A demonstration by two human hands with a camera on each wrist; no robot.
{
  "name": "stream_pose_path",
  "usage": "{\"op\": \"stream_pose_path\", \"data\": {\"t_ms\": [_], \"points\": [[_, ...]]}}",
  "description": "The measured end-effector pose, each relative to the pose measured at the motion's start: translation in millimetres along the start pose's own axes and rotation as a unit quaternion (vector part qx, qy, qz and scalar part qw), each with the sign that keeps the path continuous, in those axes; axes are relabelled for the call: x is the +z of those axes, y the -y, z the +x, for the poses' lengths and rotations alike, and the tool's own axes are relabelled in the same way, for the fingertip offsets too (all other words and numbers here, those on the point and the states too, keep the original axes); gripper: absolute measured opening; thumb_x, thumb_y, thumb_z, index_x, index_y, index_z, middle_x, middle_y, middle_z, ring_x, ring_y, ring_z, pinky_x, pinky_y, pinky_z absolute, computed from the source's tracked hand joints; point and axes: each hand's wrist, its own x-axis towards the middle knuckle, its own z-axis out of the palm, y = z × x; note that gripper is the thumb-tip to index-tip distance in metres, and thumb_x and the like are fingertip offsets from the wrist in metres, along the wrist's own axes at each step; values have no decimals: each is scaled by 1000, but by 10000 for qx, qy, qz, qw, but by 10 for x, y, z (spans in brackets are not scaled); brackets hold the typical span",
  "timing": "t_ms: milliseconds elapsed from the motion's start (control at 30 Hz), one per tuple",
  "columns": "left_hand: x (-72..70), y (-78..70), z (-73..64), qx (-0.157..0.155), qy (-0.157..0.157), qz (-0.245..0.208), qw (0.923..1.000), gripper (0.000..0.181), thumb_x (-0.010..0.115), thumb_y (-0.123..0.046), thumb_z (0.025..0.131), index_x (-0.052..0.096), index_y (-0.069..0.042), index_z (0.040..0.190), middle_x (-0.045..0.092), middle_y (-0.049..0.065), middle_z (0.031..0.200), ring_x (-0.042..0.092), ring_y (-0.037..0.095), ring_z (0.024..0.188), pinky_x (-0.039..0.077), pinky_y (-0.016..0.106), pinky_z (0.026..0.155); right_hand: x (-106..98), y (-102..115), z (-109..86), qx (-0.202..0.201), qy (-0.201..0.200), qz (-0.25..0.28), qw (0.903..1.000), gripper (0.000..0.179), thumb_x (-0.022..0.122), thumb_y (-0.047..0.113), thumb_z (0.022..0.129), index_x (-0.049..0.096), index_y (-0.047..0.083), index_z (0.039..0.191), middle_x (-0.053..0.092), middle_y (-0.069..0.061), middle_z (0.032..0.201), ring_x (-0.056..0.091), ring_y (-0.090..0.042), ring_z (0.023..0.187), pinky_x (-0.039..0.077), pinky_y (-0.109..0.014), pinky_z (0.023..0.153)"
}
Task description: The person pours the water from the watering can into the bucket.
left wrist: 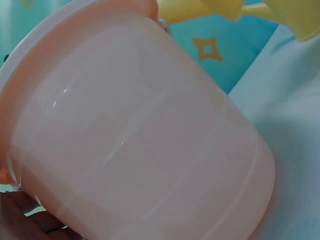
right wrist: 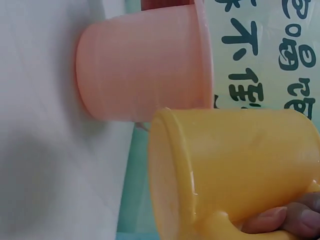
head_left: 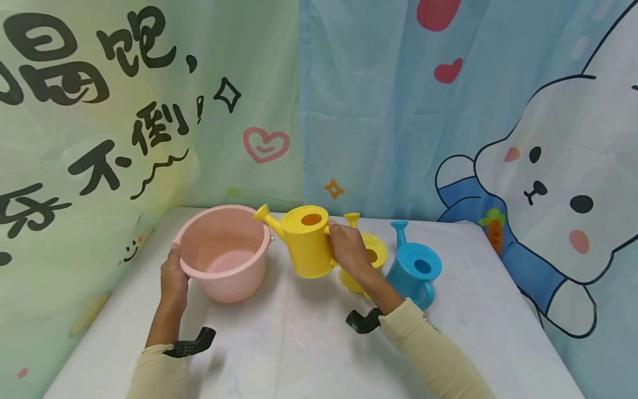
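Observation:
A pink bucket tilts toward the person at the left of the table. My left hand grips its left side just under the rim; the left wrist view shows the bucket's wall with fingers against it. Held up by its handle in my right hand is a yellow watering can. Its spout points left and overlaps the bucket's right rim in the head view. In the right wrist view the can's body fills the foreground, with fingertips curled through the handle.
Behind my right hand stands a second yellow watering can, partly hidden by the hand and forearm. A blue watering can is right of it. All are on a white-covered table, with a printed cartoon curtain behind.

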Motion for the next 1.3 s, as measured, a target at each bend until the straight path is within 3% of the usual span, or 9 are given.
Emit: {"op": "stream_pose_path", "data": {"t_ms": [233,533,700,1067,1300], "points": [[3,11,6,-30,-3,-35,10000,65,13,-50,105,35,-12,151,43,10,148,42,27,127,32,39,103,57,-180,-44,44,-422,339,9985,50,38,38,104,43,7,65,39,-6,58,39,-21,51,37,-28,54],[48,-19,-3,-36,-55,-40,10000,67,16,-52,104,39,-8,149,48,14,143,46,26,118,36,27,90,140,-447,-71,489,-577,406,9963,50,38,39,105,41,10,64,38,-2,56,36,-15,48,32,-24,46],[24,-16,-13,24,-26,49,10000,67,14,-52,104,38,-10,150,47,13,144,46,27,120,36,31,93,209,-513,-85,802,-467,97,9956,50,35,43,105,44,10,68,41,-2,59,40,-16,51,35,-26,50],[9,-4,-26,-63,64,270,9996,68,10,-54,103,35,-14,152,45,9,147,44,26,126,35,34,99,279,-694,-106,943,-216,-23,9953,49,33,40,106,47,8,72,44,-2,61,42,-15,53,38,-26,51],[15,-6,-29,-47,-74,135,9999,68,13,-53,104,37,-10,150,47,12,143,45,26,121,35,29,92,235,-692,-131,1113,461,64,9927,47,31,33,108,50,3,77,52,-7,69,53,-19,64,49,-29,65]]}}
